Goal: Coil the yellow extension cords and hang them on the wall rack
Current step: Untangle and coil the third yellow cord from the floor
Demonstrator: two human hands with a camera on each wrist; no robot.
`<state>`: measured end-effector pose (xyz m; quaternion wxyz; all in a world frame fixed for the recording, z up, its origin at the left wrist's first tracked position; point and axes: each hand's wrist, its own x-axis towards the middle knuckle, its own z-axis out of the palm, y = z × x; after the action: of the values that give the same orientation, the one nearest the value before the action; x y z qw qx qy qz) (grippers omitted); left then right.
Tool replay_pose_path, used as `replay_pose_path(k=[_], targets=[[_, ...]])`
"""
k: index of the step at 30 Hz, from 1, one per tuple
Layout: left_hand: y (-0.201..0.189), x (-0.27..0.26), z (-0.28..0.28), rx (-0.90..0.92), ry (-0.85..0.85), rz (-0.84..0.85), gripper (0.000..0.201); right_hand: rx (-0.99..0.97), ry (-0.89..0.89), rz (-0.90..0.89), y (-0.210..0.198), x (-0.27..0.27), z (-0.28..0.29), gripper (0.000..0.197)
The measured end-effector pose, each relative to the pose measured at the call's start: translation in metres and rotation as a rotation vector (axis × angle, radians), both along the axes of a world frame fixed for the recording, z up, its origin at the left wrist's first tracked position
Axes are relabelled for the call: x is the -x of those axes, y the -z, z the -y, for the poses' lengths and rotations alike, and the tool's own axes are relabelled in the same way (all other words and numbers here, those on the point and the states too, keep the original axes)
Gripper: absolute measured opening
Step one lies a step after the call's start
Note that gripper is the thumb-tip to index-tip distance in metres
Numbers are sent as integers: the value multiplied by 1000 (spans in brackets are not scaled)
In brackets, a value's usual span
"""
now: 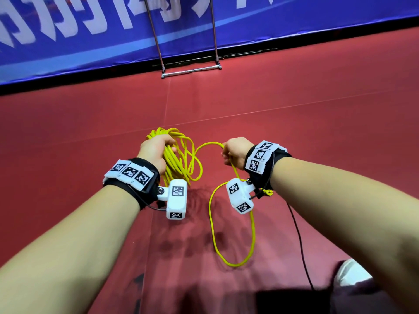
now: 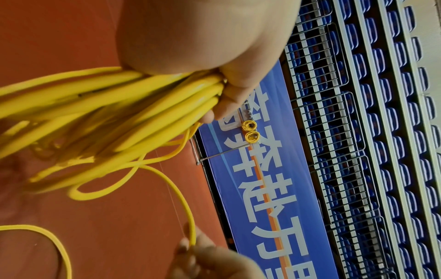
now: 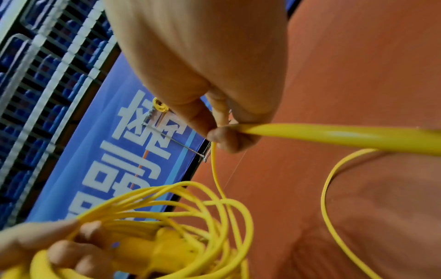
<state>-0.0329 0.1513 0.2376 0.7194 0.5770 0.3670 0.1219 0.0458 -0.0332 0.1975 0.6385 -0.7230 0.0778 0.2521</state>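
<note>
My left hand (image 1: 156, 150) grips a bundle of yellow extension cord loops (image 1: 181, 159), which hang below it above the red floor. In the left wrist view the fingers (image 2: 229, 98) wrap round the gathered strands (image 2: 119, 105). A yellow plug body (image 3: 164, 249) shows in the bundle beside the left fingers. My right hand (image 1: 235, 152) pinches a single strand (image 3: 334, 136) between thumb and fingertips; that strand arcs over to the coil. The loose tail (image 1: 233, 234) loops down on the floor. Two coiled yellow cords (image 2: 250, 130) hang on the far wall rack.
A metal rack frame (image 1: 190, 71) stands at the foot of the blue banner wall (image 1: 90, 37) ahead. Red floor (image 1: 90, 123) spreads all round. A thin black cable (image 1: 299, 241) runs from my right wrist. A white shoe (image 1: 351, 273) shows at lower right.
</note>
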Motion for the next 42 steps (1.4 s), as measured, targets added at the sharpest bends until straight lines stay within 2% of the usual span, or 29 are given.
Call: replay_pose_path(k=[6, 9, 11, 14, 17, 20, 22, 24, 28, 32, 34, 36, 39, 42], targets=[[-2, -1, 17, -15, 207, -52, 16, -350, 64, -105, -15, 4, -15, 20], [-3, 2, 26, -11, 336, -100, 6, -316, 10, -81, -16, 3, -18, 11], [-2, 2, 31, -8, 398, -130, 4, -329, 5, -74, -14, 1, -20, 19], [2, 1, 37, -3, 445, -130, 7, -359, 16, -102, -17, -2, -23, 17], [3, 0, 42, 28, 477, -92, 14, -271, -24, -81, -22, 0, -27, 14], [3, 1, 46, 28, 490, -97, 8, -195, -117, -6, -17, -3, -24, 30], [6, 0, 47, 12, 500, -86, 5, -203, -153, 37, -15, -5, -25, 31], [10, 0, 46, 9, 487, -63, 7, -192, -175, 67, -17, -3, -25, 31], [13, 0, 43, 43, 438, -58, 10, -167, -194, 127, -22, 5, -26, 11], [13, -5, 32, 42, 370, -102, 9, -92, -117, 224, -29, 19, -30, 20], [13, -7, 26, 89, 301, -72, 17, 4, -220, 221, -27, 28, -29, 15], [11, -9, 20, 123, 209, -23, 22, 68, -420, 148, -24, 37, -24, 8], [13, -11, 10, 150, 81, 58, 20, 114, -676, 119, -17, 43, -21, 14], [14, -11, 0, 133, -18, 110, 20, 69, -734, 133, -12, 46, -26, 28]])
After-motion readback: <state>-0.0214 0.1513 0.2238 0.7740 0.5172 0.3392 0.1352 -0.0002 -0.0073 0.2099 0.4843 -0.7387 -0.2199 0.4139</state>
